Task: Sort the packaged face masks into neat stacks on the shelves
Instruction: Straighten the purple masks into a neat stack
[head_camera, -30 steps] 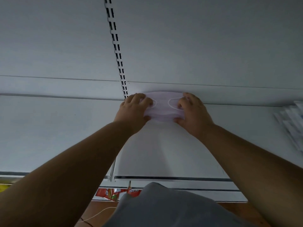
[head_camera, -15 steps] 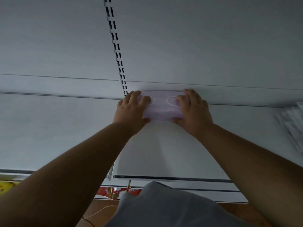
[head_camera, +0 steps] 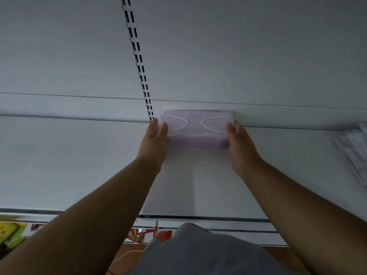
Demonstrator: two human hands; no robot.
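A stack of pale purple face masks [head_camera: 196, 130] in clear wrap lies on the white shelf [head_camera: 79, 155], pushed back against the rear panel. White ear loops show on its top. My left hand [head_camera: 154, 141] stands flat against the stack's left end, fingers straight and pointing to the back. My right hand [head_camera: 241, 147] stands the same way against the right end. Neither hand curls around the stack; it rests on the shelf between my palms.
A slotted upright [head_camera: 139, 62] runs up the back panel just left of the stack. White packaged masks [head_camera: 355, 151] lie fanned at the shelf's right edge. Below the shelf's front lip are red packets [head_camera: 151, 234] and a yellow-green pack [head_camera: 10, 233].
Both hands have come off the top of the purple stack and now stand flat against its left and right ends. The whole top of the stack is uncovered.
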